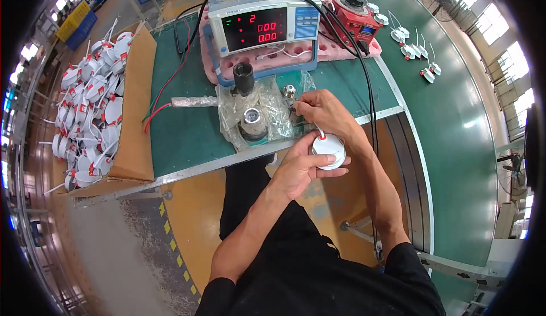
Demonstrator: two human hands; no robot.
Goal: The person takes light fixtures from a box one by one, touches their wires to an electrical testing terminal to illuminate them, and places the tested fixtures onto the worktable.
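My left hand (298, 171) is closed around a white round light unit (328, 152), just in front of the bench edge. The thumb lies across its face. A red collar (323, 137) on the unit's rim lets out a short white cord (318, 127), which runs up to my right hand (325, 111). My right fingers are pinched together, and the cord's far end is hidden in them. They are beside a small shiny metal knob (289, 91) on a plastic-wrapped test fixture (273, 108). A black cylindrical socket (243, 78) and a round metal-ringed socket (252, 116) also stand there.
A cardboard box (133, 105) full of similar white units (94, 94) stands at left. Behind the fixture, a meter with a red digital display (256, 29) rests on pink foam (227, 66). A red device (352, 20) and black cables are nearby. More units (406, 52) lie on the green conveyor (449, 123).
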